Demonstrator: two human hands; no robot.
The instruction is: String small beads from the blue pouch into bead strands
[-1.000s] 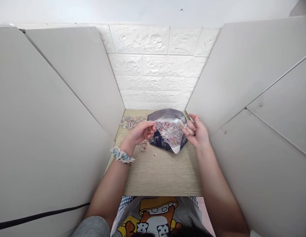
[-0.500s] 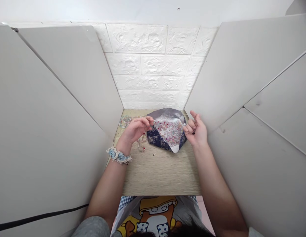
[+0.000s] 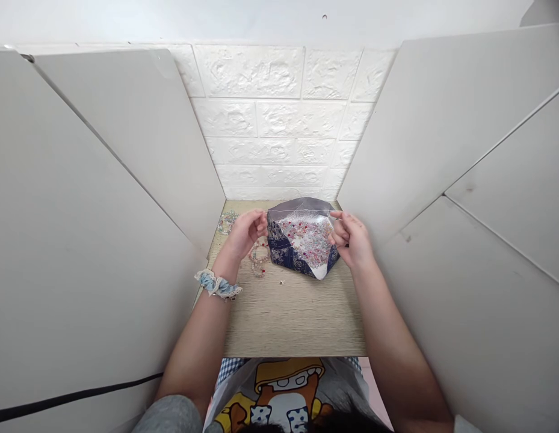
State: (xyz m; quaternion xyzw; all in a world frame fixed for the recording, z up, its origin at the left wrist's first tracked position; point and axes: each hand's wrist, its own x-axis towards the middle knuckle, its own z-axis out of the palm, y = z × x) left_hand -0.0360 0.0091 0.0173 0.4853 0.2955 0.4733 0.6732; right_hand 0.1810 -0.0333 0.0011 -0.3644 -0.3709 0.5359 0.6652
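Seen from the head camera, the left hand (image 3: 245, 234) is half closed, its fingertips drawn toward the thumb just beside the left edge of the bead tray. The right hand (image 3: 351, 237) is also half curled, its thumb and forefinger close together at the tray's right side. The two hands face each other across the tray, and whether either pinches a fine thread is too thin to tell.

The folded tray (image 3: 281, 246) sits between them, with navy patterned outer sides and a silvery lining. It is wider from left to right than front to back, and one pale corner points toward the person. Its hollow holds a mass of mixed pink, red and clear beads (image 3: 301, 240).

Just below the left hand lie loops of beaded bracelets (image 3: 259, 258), with another beaded loop (image 3: 227, 222) further left, near the back. A single loose bead (image 3: 281, 282) rests in front of the tray. A blue lace-edged scrunchie (image 3: 217, 285) circles the left wrist.

Everything rests on a pale wood-grain board (image 3: 292, 319), enclosed by off-white side panels (image 3: 126, 180) and a white brick-textured back wall (image 3: 270, 120). A black cable (image 3: 67, 397) runs along the lower left.
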